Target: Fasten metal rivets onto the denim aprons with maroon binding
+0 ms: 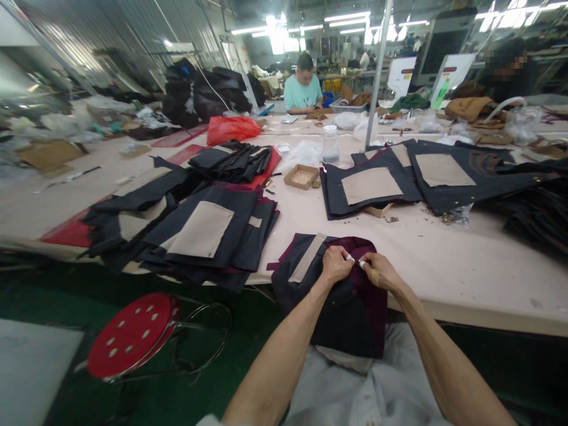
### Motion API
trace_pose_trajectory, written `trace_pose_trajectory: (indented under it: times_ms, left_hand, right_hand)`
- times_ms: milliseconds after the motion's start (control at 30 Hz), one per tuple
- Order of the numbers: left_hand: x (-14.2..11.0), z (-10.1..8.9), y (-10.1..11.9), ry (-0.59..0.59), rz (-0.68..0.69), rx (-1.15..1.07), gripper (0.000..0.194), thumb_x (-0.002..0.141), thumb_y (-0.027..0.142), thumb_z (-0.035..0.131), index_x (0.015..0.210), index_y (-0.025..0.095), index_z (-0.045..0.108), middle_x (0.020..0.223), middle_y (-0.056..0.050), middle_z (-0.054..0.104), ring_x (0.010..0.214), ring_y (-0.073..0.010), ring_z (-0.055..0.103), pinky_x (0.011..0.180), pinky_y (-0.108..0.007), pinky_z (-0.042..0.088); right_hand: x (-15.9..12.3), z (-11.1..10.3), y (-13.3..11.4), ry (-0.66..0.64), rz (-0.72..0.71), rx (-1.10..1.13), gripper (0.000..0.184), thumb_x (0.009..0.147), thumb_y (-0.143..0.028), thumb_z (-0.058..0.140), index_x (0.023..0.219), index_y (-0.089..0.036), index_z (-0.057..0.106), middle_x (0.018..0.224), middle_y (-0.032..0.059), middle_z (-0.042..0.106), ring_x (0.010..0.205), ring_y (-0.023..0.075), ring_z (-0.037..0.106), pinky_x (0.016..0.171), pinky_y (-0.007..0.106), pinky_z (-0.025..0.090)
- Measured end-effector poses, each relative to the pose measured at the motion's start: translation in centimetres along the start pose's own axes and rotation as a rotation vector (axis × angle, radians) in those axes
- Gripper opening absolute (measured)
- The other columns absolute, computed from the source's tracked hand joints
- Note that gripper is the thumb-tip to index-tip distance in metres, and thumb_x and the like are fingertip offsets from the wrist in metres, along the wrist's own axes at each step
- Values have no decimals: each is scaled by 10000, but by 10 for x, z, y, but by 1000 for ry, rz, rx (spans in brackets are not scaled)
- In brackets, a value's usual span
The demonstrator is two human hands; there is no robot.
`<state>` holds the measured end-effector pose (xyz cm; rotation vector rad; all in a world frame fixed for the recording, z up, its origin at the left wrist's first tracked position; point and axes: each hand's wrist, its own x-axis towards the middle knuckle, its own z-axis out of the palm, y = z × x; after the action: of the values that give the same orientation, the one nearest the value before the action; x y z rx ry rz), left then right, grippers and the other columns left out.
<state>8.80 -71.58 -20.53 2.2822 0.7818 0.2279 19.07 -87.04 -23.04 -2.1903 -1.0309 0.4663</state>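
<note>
A dark garment piece with maroon lining and a tan strip hangs over the near edge of the long table into my lap. My left hand is closed in a pinch on its maroon fabric. My right hand is closed too, pinching the same fabric a few centimetres to the right, with pale tape on a fingertip. Whether a small tool sits between the fingers cannot be made out.
A stack of dark pieces with tan pockets lies left of my hands, more stacks further back. A small cardboard box of fasteners and a plastic bottle stand mid-table. A red stool is at my left. Two other people sit across.
</note>
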Motion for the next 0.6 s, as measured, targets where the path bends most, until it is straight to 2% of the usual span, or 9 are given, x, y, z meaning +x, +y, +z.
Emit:
trace_pose_trajectory:
  times_ms: [233, 367, 467, 600]
  left_hand:
    - [-8, -3, -4, 42, 78, 5, 110, 729, 257, 685, 777, 167, 727, 759, -62, 726, 732, -186, 670, 724, -286, 499]
    - [-10, -5, -8, 40, 120, -25, 107, 742, 242, 660, 776, 164, 725, 732, -53, 718, 697, -178, 657, 696, -277, 488]
    - [-8, -8, -12, -24, 131, -67, 132, 753, 251, 659, 812, 161, 737, 726, -42, 715, 663, -163, 643, 677, -271, 479]
    - [-5, -14, -14, -62, 150, -95, 144, 775, 251, 655, 853, 170, 745, 738, -29, 718, 662, -152, 641, 661, -259, 465]
  right_hand:
    - [-1, 19, -23, 77, 126, -68, 162, 879, -223, 552, 914, -188, 707, 856, 98, 736, 805, 227, 662, 710, 294, 407]
    - [-3, 25, -34, 152, 151, 1, 178, 861, -228, 552, 867, -177, 722, 845, 110, 740, 801, 244, 670, 727, 312, 439]
    - [-6, 20, -31, 167, 88, 206, 206, 850, -265, 554, 896, -163, 727, 810, 92, 735, 719, 225, 653, 675, 308, 465]
    - [-9, 6, -21, 33, -90, 484, 284, 797, -319, 644, 1029, -170, 711, 885, 68, 731, 736, 211, 648, 665, 302, 502]
